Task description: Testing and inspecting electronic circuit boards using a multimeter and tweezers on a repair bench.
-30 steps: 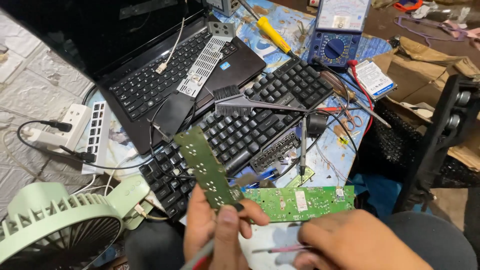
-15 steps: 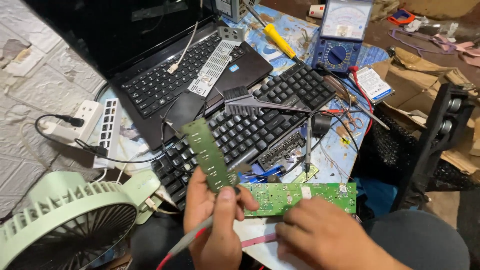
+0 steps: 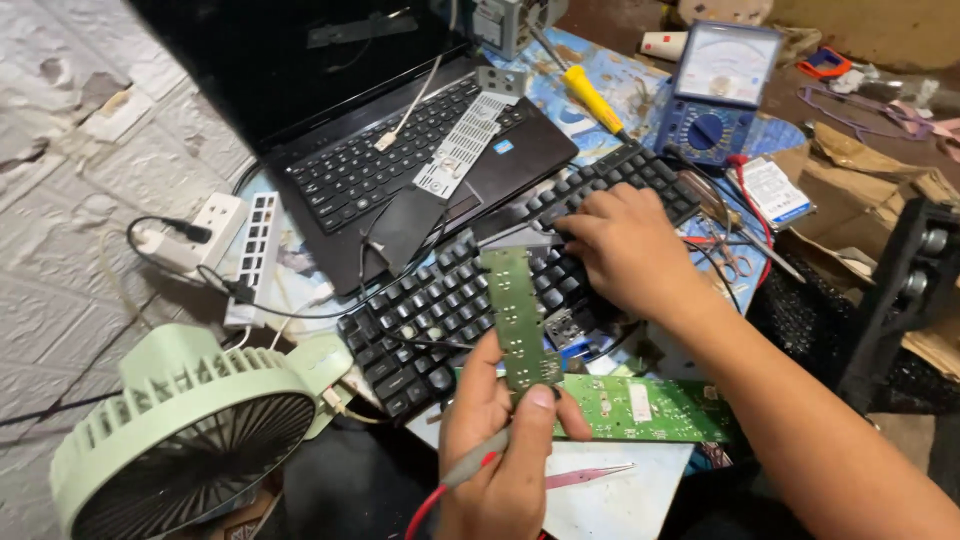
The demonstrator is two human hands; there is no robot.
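A cluttered work surface with a blue patterned covering fills the view, in dim, warm light. Along the left runs a pale, cracked and peeling surface. Crumpled brown cardboard lies at the right edge.

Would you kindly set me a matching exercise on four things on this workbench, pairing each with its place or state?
Things:
1. narrow green circuit board
2. analog multimeter
3. pale green fan
4. yellow-handled screwdriver

Places or states:
A. bottom left corner
B. held upright in the left hand
C. standing at the top right
D. lying between laptop and meter

Pairs: 1-B, 2-C, 3-A, 4-D
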